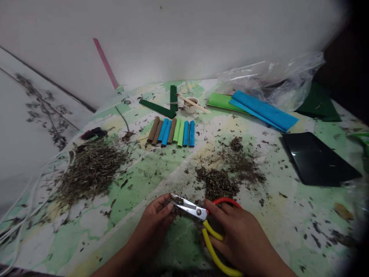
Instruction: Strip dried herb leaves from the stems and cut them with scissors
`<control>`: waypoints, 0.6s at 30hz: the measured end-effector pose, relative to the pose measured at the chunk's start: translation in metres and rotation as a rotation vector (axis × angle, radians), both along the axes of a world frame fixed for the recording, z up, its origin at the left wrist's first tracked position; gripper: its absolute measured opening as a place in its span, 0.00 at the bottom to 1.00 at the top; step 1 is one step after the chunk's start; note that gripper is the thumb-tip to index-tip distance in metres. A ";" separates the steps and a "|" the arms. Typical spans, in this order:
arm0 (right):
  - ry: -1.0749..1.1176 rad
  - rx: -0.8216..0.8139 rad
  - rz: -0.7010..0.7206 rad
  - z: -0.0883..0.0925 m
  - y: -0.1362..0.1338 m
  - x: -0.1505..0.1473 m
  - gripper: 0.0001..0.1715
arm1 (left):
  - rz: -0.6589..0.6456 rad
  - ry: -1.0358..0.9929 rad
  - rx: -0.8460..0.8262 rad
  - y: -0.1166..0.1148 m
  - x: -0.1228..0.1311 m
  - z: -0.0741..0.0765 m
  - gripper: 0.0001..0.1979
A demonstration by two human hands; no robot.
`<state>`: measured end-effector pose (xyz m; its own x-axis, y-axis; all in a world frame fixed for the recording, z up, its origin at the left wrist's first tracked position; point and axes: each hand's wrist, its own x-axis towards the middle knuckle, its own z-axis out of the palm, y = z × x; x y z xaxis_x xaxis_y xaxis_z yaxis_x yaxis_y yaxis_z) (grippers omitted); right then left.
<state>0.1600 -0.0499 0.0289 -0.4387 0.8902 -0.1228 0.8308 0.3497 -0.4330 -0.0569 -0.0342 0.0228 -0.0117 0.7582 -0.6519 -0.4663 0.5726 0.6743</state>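
Note:
My right hand (236, 227) is wrapped round the red and yellow handles of a pair of scissors (191, 207), whose blades point left. My left hand (152, 223) is closed at the blade tips, its thumb and fingers pinching a small bit of dried plant (176, 201) that lies between the blades. Just beyond the scissors is a heap of dark, finely cut dried leaves (220, 184). A larger pile of thin dry stems (93, 169) spreads at the left.
Brown, blue and green rolls (173, 131) lie in a row mid-table. Behind are dark green strips (157, 107) and a small cup (190, 105) with sticks across it. Folded blue cloth (263, 109), clear plastic (288, 82) and a black tablet-like slab (314, 159) sit right; white cables (21, 231) run left.

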 end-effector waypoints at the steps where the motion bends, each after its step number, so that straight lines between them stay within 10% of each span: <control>1: -0.002 -0.002 0.010 -0.001 0.000 0.000 0.32 | 0.012 0.005 -0.009 0.000 0.000 0.001 0.16; 18: 0.026 0.022 -0.095 0.003 0.001 -0.003 0.39 | -0.007 -0.056 0.036 0.000 -0.002 0.002 0.21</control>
<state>0.1573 -0.0487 0.0321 -0.3549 0.9304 -0.0921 0.8492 0.2796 -0.4480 -0.0591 -0.0344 0.0248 0.0288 0.7812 -0.6236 -0.4998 0.5515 0.6678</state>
